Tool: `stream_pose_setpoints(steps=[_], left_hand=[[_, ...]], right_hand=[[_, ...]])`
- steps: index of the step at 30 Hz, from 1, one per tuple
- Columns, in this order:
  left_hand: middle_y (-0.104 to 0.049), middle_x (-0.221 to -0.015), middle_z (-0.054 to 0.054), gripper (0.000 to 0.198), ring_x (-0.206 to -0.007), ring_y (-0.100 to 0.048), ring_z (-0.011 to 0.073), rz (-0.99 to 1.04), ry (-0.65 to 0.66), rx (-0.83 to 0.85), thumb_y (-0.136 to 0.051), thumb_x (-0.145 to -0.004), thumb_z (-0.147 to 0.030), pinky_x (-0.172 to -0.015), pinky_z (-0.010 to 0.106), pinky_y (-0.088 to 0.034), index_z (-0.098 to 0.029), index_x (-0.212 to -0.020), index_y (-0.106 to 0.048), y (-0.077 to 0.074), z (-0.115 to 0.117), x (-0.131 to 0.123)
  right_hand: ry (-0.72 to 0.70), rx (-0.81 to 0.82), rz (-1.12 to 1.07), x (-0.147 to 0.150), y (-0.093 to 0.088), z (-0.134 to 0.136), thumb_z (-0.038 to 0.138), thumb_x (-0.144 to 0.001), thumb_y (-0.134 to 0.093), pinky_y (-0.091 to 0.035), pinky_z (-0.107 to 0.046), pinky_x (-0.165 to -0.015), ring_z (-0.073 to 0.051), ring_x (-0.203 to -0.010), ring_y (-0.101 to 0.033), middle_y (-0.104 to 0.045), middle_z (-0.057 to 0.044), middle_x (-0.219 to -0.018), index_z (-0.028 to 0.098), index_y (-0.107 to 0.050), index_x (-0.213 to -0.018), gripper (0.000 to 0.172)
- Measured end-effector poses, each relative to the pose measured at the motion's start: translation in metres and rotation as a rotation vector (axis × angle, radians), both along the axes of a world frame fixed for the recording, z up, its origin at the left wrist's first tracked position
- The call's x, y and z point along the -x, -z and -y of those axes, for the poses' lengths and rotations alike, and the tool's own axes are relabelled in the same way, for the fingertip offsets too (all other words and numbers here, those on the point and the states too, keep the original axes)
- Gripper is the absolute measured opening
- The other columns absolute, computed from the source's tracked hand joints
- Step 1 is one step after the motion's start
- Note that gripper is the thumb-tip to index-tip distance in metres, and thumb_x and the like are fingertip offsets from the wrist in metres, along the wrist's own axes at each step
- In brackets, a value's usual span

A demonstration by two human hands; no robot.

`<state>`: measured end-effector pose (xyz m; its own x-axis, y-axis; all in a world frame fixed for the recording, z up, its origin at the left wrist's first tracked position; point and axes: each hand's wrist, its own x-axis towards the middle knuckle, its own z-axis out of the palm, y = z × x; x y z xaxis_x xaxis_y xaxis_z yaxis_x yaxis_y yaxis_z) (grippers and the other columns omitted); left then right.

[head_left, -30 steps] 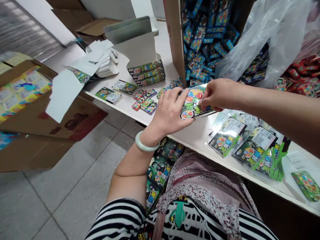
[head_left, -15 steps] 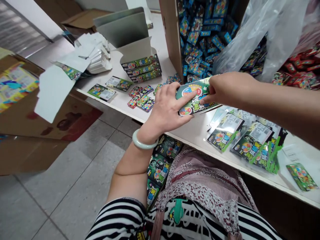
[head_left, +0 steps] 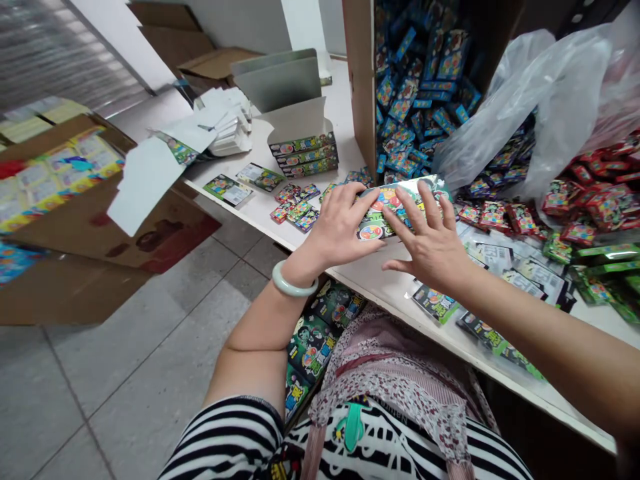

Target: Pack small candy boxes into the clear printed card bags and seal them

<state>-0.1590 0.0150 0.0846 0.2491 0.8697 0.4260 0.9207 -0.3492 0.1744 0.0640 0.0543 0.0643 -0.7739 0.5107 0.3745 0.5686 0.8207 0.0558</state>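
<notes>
A green and black printed candy box (head_left: 373,229) lies on the white table, partly covered by both of my hands. My left hand (head_left: 345,223) rests on its left end, thumb and fingers apart. Across the right part of its top spreads my right hand (head_left: 430,233), fingers stretched out and thumb apart. Small coloured candy packs (head_left: 300,207) lie loose to the left of the box. Clear bags with printed cards (head_left: 435,303) lie below my right forearm.
Several filled display boxes (head_left: 305,155) with raised lids stand farther back. A tall carton (head_left: 361,87) holds many blue packs. Red packs (head_left: 597,200) and a plastic bag (head_left: 500,127) lie at the right. Cartons (head_left: 145,247) stand at the left, beyond the table edge.
My right hand has gone from a bent-finger hold on the box's right end to lying spread over its top. My left hand stays on the box. The view has shifted slightly.
</notes>
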Motion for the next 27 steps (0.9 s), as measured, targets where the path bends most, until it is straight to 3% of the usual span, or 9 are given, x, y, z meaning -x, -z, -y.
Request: stream_pose_setpoints(steps=[4, 11, 18, 23, 27], left_hand=[[-0.052, -0.135, 0.016, 0.082, -0.126, -0.048, 0.0348, 0.006, 0.016, 0.012, -0.074, -0.076, -0.056, -0.111, 0.050, -0.036, -0.018, -0.143, -0.049, -0.001, 0.000, 0.000], [-0.053, -0.134, 0.015, 0.081, -0.125, -0.049, 0.0336, 0.033, -0.010, 0.001, -0.073, -0.076, -0.053, -0.110, 0.049, -0.038, -0.019, -0.145, -0.047, 0.002, -0.003, 0.003], [-0.053, -0.137, 0.016, 0.091, -0.128, -0.048, 0.0350, 0.029, 0.010, 0.006, -0.074, -0.074, -0.063, -0.112, 0.051, -0.036, -0.018, -0.147, -0.043, 0.004, 0.000, 0.000], [-0.047, -0.148, 0.021, 0.105, -0.134, -0.046, 0.0372, 0.034, -0.018, -0.013, -0.069, -0.075, -0.068, -0.115, 0.052, -0.032, -0.016, -0.155, -0.025, 0.008, 0.009, -0.006], [-0.045, -0.149, 0.024, 0.110, -0.135, -0.047, 0.0384, 0.033, -0.038, -0.024, -0.070, -0.074, -0.068, -0.115, 0.053, -0.033, -0.012, -0.155, -0.020, 0.012, 0.012, -0.007]], right_hand=[[-0.029, -0.028, -0.002, -0.013, 0.005, -0.001, 0.065, -0.077, -0.071, -0.009, -0.067, -0.119, -0.043, -0.156, -0.003, -0.013, -0.010, -0.171, 0.031, -0.027, -0.160, 0.100], [0.040, 0.005, -0.038, 0.028, 0.001, -0.006, 0.065, -0.077, -0.071, -0.006, -0.067, -0.120, -0.042, -0.156, -0.003, -0.013, -0.015, -0.170, 0.020, -0.027, -0.160, 0.105], [0.073, 0.005, -0.041, -0.017, 0.009, 0.014, 0.062, -0.075, -0.076, -0.008, -0.068, -0.120, -0.043, -0.156, -0.005, -0.016, -0.015, -0.170, 0.023, -0.028, -0.160, 0.105], [0.056, 0.064, -0.070, 0.013, -0.001, 0.012, 0.066, -0.084, -0.062, -0.009, -0.068, -0.120, -0.041, -0.156, -0.007, -0.015, -0.014, -0.170, 0.024, -0.028, -0.160, 0.094], [0.081, 0.066, -0.103, 0.018, -0.001, 0.010, 0.067, -0.082, -0.062, -0.008, -0.069, -0.119, -0.042, -0.156, -0.007, -0.014, -0.018, -0.169, 0.018, -0.023, -0.161, 0.101]])
